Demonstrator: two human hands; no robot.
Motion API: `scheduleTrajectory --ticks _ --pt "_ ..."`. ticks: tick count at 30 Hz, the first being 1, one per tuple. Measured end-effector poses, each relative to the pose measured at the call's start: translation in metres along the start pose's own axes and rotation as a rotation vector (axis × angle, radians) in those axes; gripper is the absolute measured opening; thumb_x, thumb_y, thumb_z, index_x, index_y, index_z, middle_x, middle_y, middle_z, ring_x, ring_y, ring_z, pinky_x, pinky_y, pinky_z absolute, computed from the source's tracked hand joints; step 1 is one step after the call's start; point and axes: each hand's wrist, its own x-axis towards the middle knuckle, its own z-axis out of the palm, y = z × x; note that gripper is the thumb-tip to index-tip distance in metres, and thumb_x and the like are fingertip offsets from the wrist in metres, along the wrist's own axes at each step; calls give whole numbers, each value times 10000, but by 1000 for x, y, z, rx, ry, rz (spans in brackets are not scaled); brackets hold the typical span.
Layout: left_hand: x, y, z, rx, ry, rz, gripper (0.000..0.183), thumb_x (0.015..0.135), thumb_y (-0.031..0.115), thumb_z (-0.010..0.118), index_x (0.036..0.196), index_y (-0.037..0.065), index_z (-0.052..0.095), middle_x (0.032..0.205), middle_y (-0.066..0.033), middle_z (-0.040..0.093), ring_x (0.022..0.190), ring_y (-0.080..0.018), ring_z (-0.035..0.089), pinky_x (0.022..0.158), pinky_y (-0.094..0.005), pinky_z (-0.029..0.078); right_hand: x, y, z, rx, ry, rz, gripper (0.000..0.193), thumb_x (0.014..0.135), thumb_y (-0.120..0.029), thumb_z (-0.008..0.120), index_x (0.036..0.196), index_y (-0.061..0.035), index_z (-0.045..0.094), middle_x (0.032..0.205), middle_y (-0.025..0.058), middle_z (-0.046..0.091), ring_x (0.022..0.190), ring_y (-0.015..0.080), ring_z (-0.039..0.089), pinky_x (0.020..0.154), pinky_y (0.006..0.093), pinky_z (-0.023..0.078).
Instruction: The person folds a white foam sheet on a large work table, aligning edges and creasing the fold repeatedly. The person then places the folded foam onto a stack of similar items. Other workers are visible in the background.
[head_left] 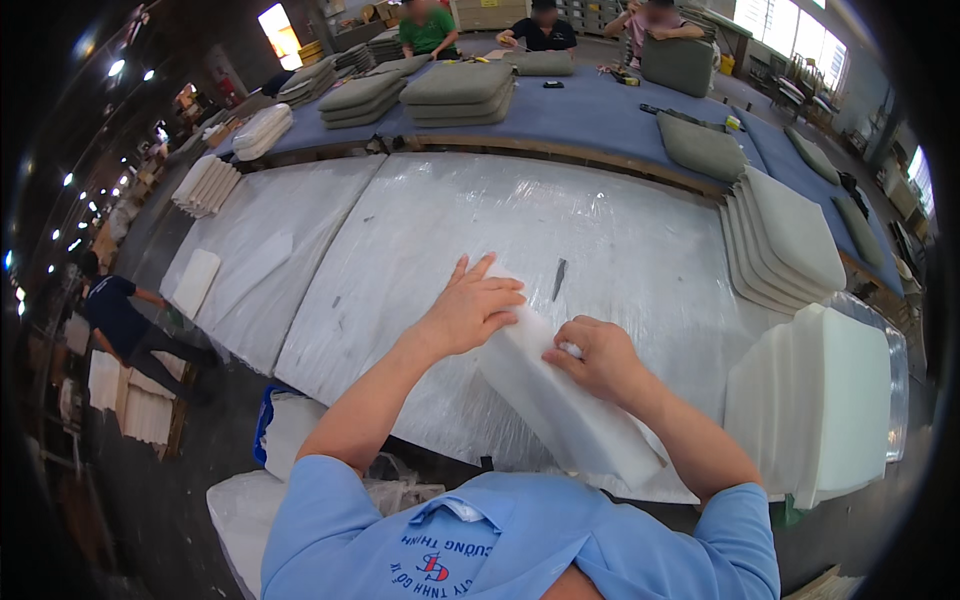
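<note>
A long white foam sheet [560,400] lies at a slant on the plastic-wrapped table [430,230] in front of me. At its far end my left hand [467,312] touches it, fingers spread and partly stretched out. Further right, my right hand [605,362] is closed in a fist, with white foam showing between thumb and fingers. The near end of the sheet reaches down toward my body, under my right forearm. Just beyond the sheet is a narrow dark strip [559,279]; I cannot tell what it is.
To the right stand a stack of white foam pieces [850,390] and a pile of pale cushions [790,235]. Green-grey cushions [455,95] are stacked on the blue table [570,110] beyond, where several people sit. Another person [130,310] stands at the left.
</note>
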Motion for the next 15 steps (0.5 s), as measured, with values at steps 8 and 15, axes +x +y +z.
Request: scheduleTrajectory --ticks 8,15 --pt "14 -22 12 -333 153 116 76 931 140 703 949 68 721 930 -60 719 920 -287 637 864 -433 488 -4 -1 27 503 41 322 230 989 -256 714 979 -27 713 800 125 709 672 190 634 625 361 508" --pt "18 -27 14 -304 24 139 66 924 139 696 947 81 718 919 -45 717 886 -281 620 830 -408 472 9 3 21 397 -102 361 339 1019 -349 660 998 -12 694 760 141 690 667 207 635 644 378 508"
